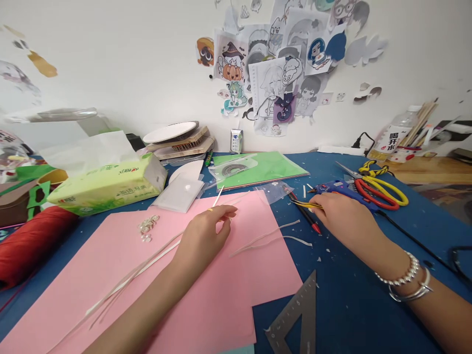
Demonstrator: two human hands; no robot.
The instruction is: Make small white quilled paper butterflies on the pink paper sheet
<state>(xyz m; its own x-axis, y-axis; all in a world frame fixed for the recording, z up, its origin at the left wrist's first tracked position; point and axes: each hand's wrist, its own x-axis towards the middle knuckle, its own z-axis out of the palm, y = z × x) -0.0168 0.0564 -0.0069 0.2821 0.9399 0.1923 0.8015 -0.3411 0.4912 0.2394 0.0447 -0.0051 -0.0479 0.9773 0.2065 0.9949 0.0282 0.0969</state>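
My left hand (202, 236) is curled low over pink paper (258, 275), closed loosely around thin white paper strips (143, 265) that trail toward the lower left. Part of the grip is hidden. A short white end (218, 195) shows beyond its knuckles. My right hand (342, 216) pinches gold-coloured tweezers (304, 203), their tips pointing left above a dark pen with a red end (309, 219). Between the hands, two loose pale strips (271, 237) lie across the pink paper's right edge. Small pearly white pieces (148, 225) sit left of my left hand.
A metal set square (295, 319) lies in front. Red- and yellow-handled scissors (379, 189) and a blue tool (342, 188) with a black cord are at right. Behind are a green sheet (273, 164) and a tissue pack (110, 182); a red thread spool (37, 241) lies left.
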